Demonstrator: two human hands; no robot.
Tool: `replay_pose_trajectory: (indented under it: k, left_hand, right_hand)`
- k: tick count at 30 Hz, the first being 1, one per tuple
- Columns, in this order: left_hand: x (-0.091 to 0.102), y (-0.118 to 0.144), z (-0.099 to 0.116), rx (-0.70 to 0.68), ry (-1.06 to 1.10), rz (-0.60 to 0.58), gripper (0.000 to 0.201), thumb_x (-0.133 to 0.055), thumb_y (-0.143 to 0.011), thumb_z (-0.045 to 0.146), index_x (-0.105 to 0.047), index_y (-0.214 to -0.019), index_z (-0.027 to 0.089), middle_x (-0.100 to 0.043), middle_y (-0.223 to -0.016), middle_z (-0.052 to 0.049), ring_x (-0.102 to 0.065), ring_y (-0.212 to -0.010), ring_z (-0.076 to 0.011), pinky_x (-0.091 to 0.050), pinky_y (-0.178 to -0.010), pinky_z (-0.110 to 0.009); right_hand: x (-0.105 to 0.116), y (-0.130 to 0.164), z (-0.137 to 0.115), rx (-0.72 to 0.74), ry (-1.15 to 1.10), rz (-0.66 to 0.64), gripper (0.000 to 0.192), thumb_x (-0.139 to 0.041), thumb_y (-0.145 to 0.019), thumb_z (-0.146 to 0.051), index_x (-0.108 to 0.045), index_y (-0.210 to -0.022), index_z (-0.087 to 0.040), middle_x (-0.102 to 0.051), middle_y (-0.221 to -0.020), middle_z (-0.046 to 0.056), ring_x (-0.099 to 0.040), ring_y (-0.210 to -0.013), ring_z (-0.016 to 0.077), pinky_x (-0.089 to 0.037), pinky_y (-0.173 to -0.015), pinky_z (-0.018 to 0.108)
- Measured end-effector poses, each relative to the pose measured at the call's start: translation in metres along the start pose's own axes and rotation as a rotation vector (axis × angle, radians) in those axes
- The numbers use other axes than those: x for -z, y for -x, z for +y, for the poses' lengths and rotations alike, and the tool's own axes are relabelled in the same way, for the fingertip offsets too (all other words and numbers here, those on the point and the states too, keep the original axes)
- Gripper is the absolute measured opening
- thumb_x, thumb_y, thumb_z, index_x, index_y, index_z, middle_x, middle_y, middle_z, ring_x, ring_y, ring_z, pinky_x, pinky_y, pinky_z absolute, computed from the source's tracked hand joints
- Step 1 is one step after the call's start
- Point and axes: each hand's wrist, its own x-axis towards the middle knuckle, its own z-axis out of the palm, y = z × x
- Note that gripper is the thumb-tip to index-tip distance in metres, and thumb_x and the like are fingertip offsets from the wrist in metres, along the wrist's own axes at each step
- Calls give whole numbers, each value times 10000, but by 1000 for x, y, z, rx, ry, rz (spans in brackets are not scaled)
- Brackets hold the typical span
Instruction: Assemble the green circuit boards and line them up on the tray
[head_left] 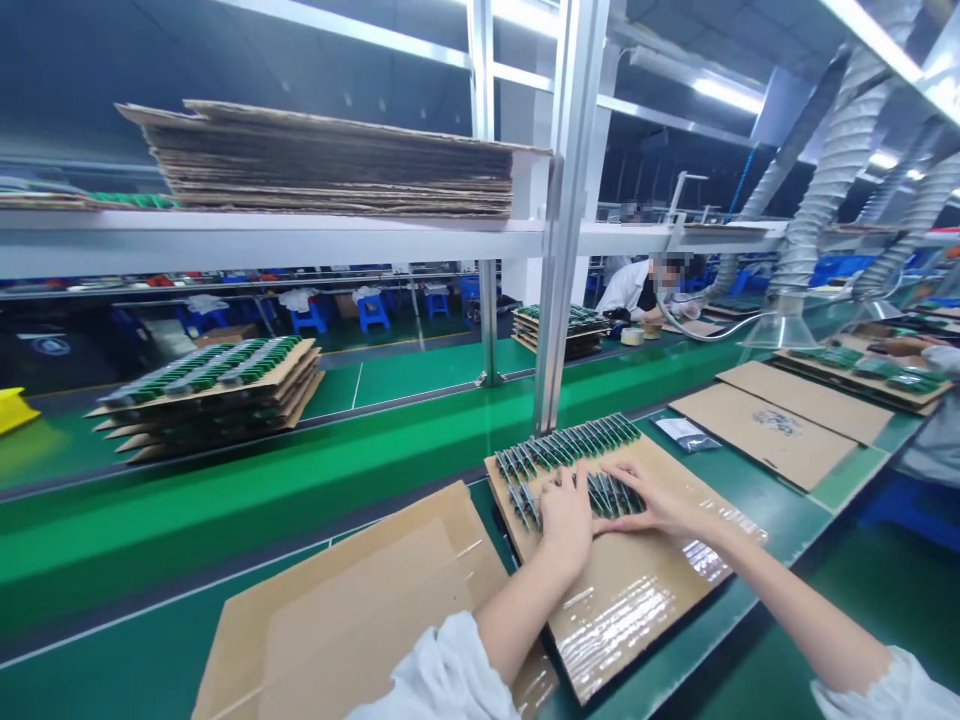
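Note:
A cardboard sheet (637,590) lies on the green bench in front of me, its near part covered with shiny tape. Two rows of small green circuit boards (570,445) lie on its far end. My left hand (566,515) rests flat on the nearer row, fingers spread. My right hand (645,495) lies next to it on the same row, fingers spread over the boards. Neither hand grips anything.
A bare cardboard sheet (352,620) lies at my left. Stacks of cardboard with green boards (217,385) sit across the green conveyor (300,480). A metal post (562,210) rises just behind my sheet. More cardboard sheets (780,425) and another person (645,290) are at the right.

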Motion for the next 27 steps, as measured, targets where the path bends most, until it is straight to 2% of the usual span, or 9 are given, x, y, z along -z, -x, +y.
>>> replay_pose_trajectory:
  k: [3, 5, 8, 11, 16, 20, 23, 25, 27]
  left_hand:
    - [0, 4, 2, 12, -36, 13, 1076, -806, -537, 516, -310, -1407, 122, -357, -1359, -300, -593, -945, -396, -525, -705, -447]
    - [3, 8, 4, 18, -60, 35, 1061, -865, -481, 422, -366, -1365, 112, -365, -1355, -289, -597, -953, -372, -532, -733, -429]
    - [6, 14, 5, 22, -90, 92, 892, -877, -506, 291, -452, -1266, 98, -466, -1257, -233, -602, -954, -312, -540, -745, -374]
    - [6, 16, 1, 0, -106, 151, 684, -843, -574, 286, -521, -1144, 88, -549, -1106, -170, -607, -910, -261, -536, -733, -331]
    - [4, 14, -15, -65, -132, 247, 540, -812, -598, 376, -576, -997, 99, -591, -979, -146, -550, -931, -293, -480, -820, -404]
    - [5, 16, -34, -112, -110, 303, 693, -781, -566, 516, -564, -1065, 88, -596, -985, -159, -526, -927, -319, -452, -828, -453]
    - [1, 24, -53, -161, -62, 338, 919, -759, -485, 631, -502, -1199, 111, -547, -1141, -172, -469, -1084, -359, -402, -924, -498]
    - [-5, 30, -67, -183, -6, 402, 1038, -788, -426, 625, -446, -1271, 129, -483, -1234, -190, -380, -1198, -402, -356, -970, -541]
    - [-13, 34, -79, -175, 68, 480, 1042, -820, -425, 573, -424, -1291, 149, -456, -1246, -195, -360, -1214, -417, -350, -965, -569]
  right_hand:
    - [1, -3, 7, -9, -10, -7, 736, -681, -702, -469, -433, -1337, -192, -440, -1325, 136, -436, -1238, 269, -335, -1052, 404]
    - [1, -5, 10, -17, -18, -16, 773, -697, -678, -494, -428, -1334, -187, -416, -1346, 145, -418, -1252, 283, -327, -1060, 426]
    - [0, -10, 13, -11, -28, -31, 767, -719, -643, -530, -465, -1299, -225, -431, -1341, 126, -417, -1249, 293, -315, -1070, 447]
    - [-2, -15, 13, 7, -30, -30, 739, -708, -656, -546, -476, -1291, -247, -452, -1329, 111, -420, -1240, 297, -318, -1065, 459]
    - [-7, -22, 6, 28, -47, -5, 712, -708, -663, -539, -481, -1285, -278, -507, -1275, 90, -443, -1217, 298, -335, -1045, 475]
    - [-13, -26, 2, -6, -58, 15, 730, -712, -657, -525, -470, -1286, -244, -495, -1298, 104, -446, -1223, 294, -342, -1041, 474]
    - [-16, -29, 0, -24, -68, 17, 739, -727, -644, -501, -469, -1274, -217, -490, -1312, 112, -445, -1230, 288, -347, -1041, 457]
    - [-15, -30, -2, -32, -71, 14, 732, -745, -631, -476, -476, -1257, -208, -489, -1318, 118, -442, -1235, 289, -338, -1048, 456]
    - [-13, -31, -4, -43, -74, 5, 724, -765, -614, -449, -486, -1238, -209, -499, -1313, 120, -450, -1229, 293, -339, -1046, 462]
